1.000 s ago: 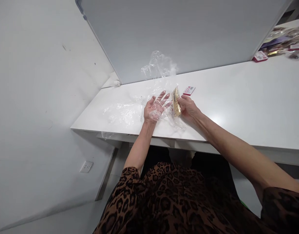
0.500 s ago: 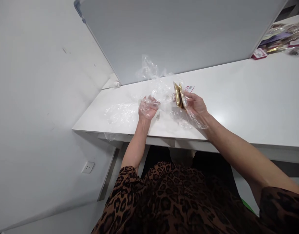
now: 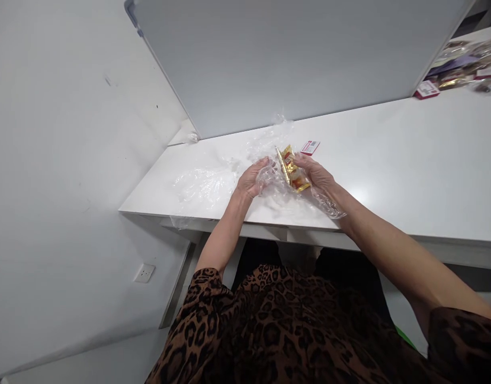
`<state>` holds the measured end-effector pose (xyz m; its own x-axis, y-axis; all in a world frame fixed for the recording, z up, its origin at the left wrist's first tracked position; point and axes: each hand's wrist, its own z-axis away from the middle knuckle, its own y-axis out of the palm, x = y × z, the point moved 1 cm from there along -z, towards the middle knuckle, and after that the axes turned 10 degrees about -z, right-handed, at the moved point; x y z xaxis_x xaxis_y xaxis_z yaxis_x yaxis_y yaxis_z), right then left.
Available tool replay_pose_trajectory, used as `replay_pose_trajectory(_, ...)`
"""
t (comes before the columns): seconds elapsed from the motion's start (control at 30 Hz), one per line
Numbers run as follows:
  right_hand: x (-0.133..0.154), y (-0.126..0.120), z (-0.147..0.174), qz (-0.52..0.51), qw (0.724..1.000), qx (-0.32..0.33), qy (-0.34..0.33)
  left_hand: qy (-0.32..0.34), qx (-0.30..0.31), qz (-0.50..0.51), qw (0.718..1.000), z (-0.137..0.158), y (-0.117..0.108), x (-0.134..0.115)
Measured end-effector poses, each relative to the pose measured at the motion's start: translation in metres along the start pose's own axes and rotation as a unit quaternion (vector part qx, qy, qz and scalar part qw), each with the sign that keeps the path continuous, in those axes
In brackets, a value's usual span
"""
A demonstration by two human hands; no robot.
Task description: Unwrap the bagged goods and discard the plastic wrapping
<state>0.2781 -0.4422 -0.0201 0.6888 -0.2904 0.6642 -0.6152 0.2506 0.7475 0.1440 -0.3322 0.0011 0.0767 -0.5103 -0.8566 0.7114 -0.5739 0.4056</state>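
A wall socket (image 3: 143,272) sits low on the white wall at the far left, beneath the level of the white table (image 3: 389,176). On the left part of the tabletop lies a sheet of crumpled clear plastic film (image 3: 201,184), spread flat and reaching over the near edge. Just right of it, the left hand (image 3: 251,178) curls its fingers around a bunched clear plastic bag (image 3: 269,173), gripping the film loosely with the fingers bent inward. Touching that bag on its right is a pair of gold foil packets (image 3: 292,169), tilted with their upper ends pointing away from the person, held above the tabletop near its middle. The right hand (image 3: 315,172) is closed on the packets from the right side, thumb and fingers pinching them, and more clear film trails under this wrist toward the near edge. Just beyond the right hand, a small red and white card (image 3: 310,147) lies flat on the table, apart from the packets. Behind all this stands a grey partition panel (image 3: 289,58). At the far right corner of the table sits a pile of packaged goods (image 3: 461,66), well apart from both hands.
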Motion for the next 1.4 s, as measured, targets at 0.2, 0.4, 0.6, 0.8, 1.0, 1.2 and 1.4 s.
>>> replay_pose_trajectory(0.2,-0.002,-0.002,-0.004,0.012,0.999,-0.043,0.023,0.038,0.032,0.015,0.999,0.018,0.019,-0.020)
replay_pose_trajectory(0.4,0.001,-0.006,-0.007,-0.022,0.996,-0.072,0.046,0.105,0.025,0.022,0.994,0.025,0.023,-0.039)
replay_pose_trajectory(0.6,0.001,-0.006,-0.008,-0.035,0.998,-0.043,0.036,0.103,0.012,-0.028,0.994,0.027,0.015,-0.036)
replay_pose_trajectory(0.8,0.000,-0.003,-0.005,0.025,0.998,-0.033,0.048,0.082,0.027,-0.042,0.995,0.028,0.015,-0.025)
replay_pose_trajectory(1.0,0.004,-0.007,-0.005,-0.050,0.994,-0.095,0.020,0.113,0.008,-0.001,0.994,0.030,-0.004,-0.032)
replay_pose_trajectory(1.2,0.004,-0.010,-0.010,-0.070,0.985,-0.158,0.005,0.152,-0.069,0.018,0.986,0.036,-0.035,-0.038)
replay_pose_trajectory(1.4,0.016,-0.021,-0.017,-0.120,0.961,-0.241,-0.054,0.265,-0.176,0.017,0.948,0.051,-0.094,-0.075)
